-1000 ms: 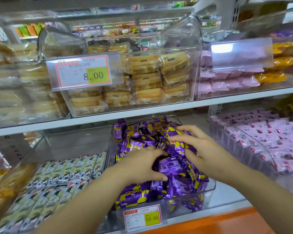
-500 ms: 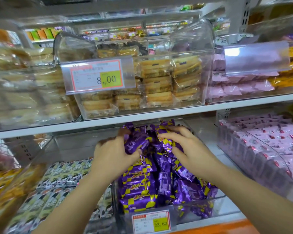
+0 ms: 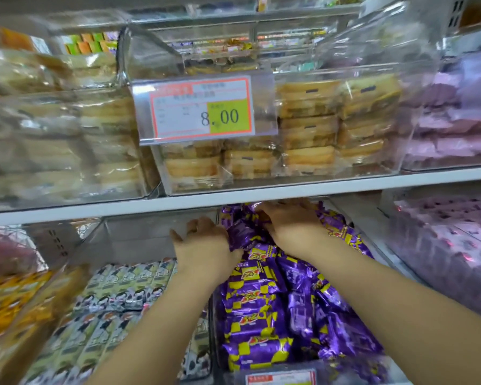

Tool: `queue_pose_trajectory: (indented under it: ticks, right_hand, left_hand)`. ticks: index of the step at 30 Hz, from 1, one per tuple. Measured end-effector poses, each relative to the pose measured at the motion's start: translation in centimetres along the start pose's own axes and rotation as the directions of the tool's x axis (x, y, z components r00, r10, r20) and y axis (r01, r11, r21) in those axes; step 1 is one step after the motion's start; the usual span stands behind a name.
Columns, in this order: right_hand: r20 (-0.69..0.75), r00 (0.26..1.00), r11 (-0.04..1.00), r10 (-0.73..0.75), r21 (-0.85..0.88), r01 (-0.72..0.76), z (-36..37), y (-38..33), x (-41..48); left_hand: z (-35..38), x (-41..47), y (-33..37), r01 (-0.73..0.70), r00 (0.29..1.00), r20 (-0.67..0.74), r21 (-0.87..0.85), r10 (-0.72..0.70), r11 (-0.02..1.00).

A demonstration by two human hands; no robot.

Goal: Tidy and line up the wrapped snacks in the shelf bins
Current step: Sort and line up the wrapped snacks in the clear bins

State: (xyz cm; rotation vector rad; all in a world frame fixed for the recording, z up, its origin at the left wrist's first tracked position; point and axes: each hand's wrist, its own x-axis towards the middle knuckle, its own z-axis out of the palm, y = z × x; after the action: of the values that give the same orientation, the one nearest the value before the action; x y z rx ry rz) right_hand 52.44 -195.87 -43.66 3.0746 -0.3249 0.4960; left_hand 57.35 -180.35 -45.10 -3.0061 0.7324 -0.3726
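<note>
1. Head view: the purple-and-yellow foil-wrapped snacks fill a clear plastic bin at lower centre, loosely stacked under the white shelf board.
2. The left hand sits at the pile's left edge, thumb side against the packets. Its fingers are bent and the little finger is splayed; whether it pinches anything I cannot tell.
3. The right hand lies on the rear packets. Its fingers reach under the shelf board, blurred, so their state is unclear.
4. Green-and-black wrapped bars lie at lower left.
</note>
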Motion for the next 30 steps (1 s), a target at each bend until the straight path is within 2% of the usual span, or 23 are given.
queue_pose_trajectory:
  ticks: [3, 7, 9, 11, 13, 14, 16, 19, 21, 26, 30]
  right_hand:
    - [-0.006, 0.997, 0.995, -0.071, 0.067, 0.071, -0.4, 0.6, -1.0]
    - [-0.116, 0.983, 0.947, -0.145, 0.272, 0.172, -2.3, 2.1, -4.6]
    - [-0.021, 0.986, 0.906, -0.165, 0.391, 0.160, -3.9, 3.4, -7.1]
    - [0.159, 0.960, 0.887, -0.232, 0.439, 0.142, -5.3, 4.5, -9.5]
    - [0.312, 0.905, 0.904, -0.288, 0.402, 0.148, -5.9, 4.9, -11.3]
    - [0.348, 0.886, 0.915, -0.306, 0.364, 0.173, -5.9, 5.0, -11.8]
    - [0.392, 0.871, 0.942, -0.297, 0.269, 0.200, -5.4, 5.4, -12.7]
    - [0.434, 0.867, 0.970, -0.244, 0.113, 0.217, -4.3, 5.8, -13.5]
    - [0.413, 0.869, 0.960, -0.272, 0.055, 0.275, -3.7, 5.9, -13.7]
    - [0.368, 0.878, 0.946, -0.306, 0.017, 0.323, -3.0, 5.9, -13.4]
    - [0.318, 0.884, 0.935, -0.343, 0.023, 0.354, -2.7, 6.3, -13.4]
  left_hand:
    - [-0.8, -0.5, -0.1, 0.010, 0.999, 0.050, -0.056, -0.007, 0.998]
    - [-2.4, -2.6, 0.1, -0.075, 0.995, -0.069, -0.116, 0.068, 0.990]
    - [-2.6, -3.9, 0.5, -0.250, 0.955, -0.214, -0.216, 0.204, 0.944]
    - [-2.9, -4.7, 1.4, -0.472, 0.880, -0.273, -0.406, 0.389, 0.783]
    - [-3.0, -5.2, 3.0, -0.542, 0.806, -0.110, -0.533, 0.582, 0.650]
    - [-2.9, -5.3, 3.8, -0.552, 0.759, -0.009, -0.541, 0.651, 0.635]
    - [-2.3, -5.2, 5.2, -0.584, 0.705, 0.113, -0.467, 0.700, 0.664]
    - [-1.4, -4.6, 6.2, -0.637, 0.681, 0.225, -0.287, 0.696, 0.716]
    - [-1.3, -4.3, 6.7, -0.656, 0.661, 0.286, -0.229, 0.694, 0.719]
    - [-1.7, -3.2, 7.0, -0.655, 0.673, 0.237, -0.249, 0.701, 0.713]
    - [-1.3, -3.0, 7.2, -0.677, 0.668, 0.293, -0.143, 0.684, 0.722]
